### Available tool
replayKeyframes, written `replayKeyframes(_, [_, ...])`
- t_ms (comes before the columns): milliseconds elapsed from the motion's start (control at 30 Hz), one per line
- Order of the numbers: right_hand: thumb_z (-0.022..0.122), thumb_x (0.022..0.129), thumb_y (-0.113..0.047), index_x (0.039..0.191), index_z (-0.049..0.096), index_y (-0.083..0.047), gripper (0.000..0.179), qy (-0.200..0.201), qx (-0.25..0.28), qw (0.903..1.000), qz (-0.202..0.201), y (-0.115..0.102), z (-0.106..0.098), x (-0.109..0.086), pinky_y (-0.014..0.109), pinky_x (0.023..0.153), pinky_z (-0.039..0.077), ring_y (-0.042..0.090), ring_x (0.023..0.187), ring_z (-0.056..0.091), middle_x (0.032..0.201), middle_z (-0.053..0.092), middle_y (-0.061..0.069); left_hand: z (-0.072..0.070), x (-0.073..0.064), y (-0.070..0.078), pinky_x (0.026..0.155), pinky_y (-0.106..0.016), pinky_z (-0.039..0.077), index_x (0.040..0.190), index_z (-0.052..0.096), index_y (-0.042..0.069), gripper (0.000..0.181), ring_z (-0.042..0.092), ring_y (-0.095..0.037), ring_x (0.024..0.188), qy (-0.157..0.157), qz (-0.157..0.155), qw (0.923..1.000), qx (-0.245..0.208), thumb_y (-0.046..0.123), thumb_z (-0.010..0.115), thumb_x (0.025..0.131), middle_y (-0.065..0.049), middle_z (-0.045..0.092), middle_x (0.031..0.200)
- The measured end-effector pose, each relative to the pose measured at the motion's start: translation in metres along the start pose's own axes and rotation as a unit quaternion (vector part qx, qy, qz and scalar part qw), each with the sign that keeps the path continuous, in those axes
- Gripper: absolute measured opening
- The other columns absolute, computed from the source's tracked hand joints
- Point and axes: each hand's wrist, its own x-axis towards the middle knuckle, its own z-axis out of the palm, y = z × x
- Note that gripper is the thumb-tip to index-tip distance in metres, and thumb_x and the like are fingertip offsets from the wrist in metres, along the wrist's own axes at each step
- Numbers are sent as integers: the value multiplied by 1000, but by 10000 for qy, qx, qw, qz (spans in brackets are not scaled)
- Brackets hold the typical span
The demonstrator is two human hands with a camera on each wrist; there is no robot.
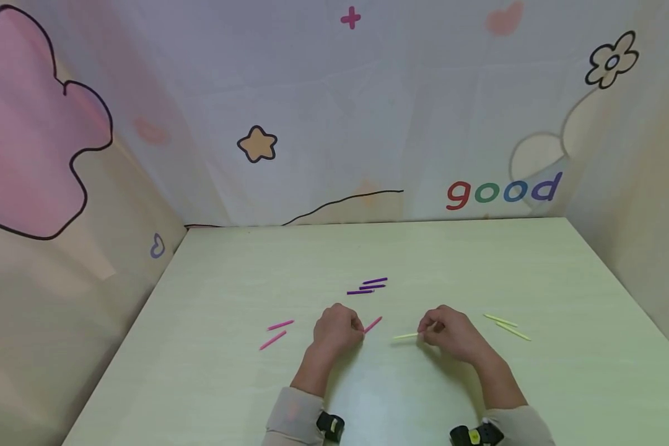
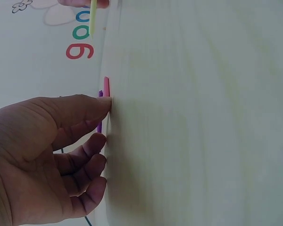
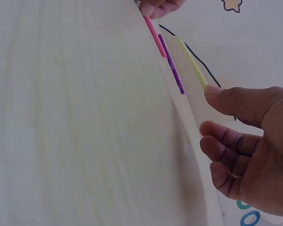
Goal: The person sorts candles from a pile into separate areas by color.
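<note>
Near the table's middle my left hand (image 1: 337, 329) pinches a short pink stick (image 1: 373, 324) by one end, the rest pointing away to the right. In the left wrist view thumb and forefinger grip this pink stick (image 2: 107, 87) right at the tabletop. My right hand (image 1: 451, 334) holds a pale yellow-green stick (image 1: 406, 336) between thumb and forefinger, its free end pointing left. The right wrist view shows that yellow-green stick (image 3: 193, 63) raised off the table, the other fingers loosely bent.
Three purple sticks (image 1: 372, 287) lie together beyond the hands. Two pink sticks (image 1: 273, 340) rest on the left, and two yellow-green sticks (image 1: 513, 331) on the right. A printed cloth backdrop (image 1: 323, 111) stands behind the pale table (image 1: 228, 384).
</note>
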Motion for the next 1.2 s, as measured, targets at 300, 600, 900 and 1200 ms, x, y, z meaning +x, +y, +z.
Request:
replayKeyframes(300, [69,81,-8,81,64,-10,5,242,135,9995,142,15,-16,-8,33,59,44,18,77,55,90,56,3,-2,-1,1,56,-30,43,68,70,15,7,51,-14,70,-66,33,10000,25,12,75,72,6,54,71])
replayKeyframes(600, [68,82,-9,80,64,-11,5,403,150,9979,479,27,-29,-16,34,59,44,22,80,56,92,57,7,-1,0,0,56,-30,43,66,69,17,10,51,-14,72,17,72,10000,24,12,75,72,6,53,74])
replayKeyframes(900, [68,83,-12,85,65,-9,4,466,59,9968,642,40,-39,-26,34,58,43,23,81,56,93,59,7,1,-6,2,52,-30,41,62,64,20,15,48,-16,72,156,162,9993,300,12,73,71,3,48,74])
replayKeyframes(1200, [68,84,-14,87,65,-7,9,625,-109,9964,553,51,-45,-35,34,64,42,19,76,54,84,62,2,0,-5,3,51,-30,41,61,62,20,16,49,-15,68,201,160,9992,305,12,73,71,5,49,70])
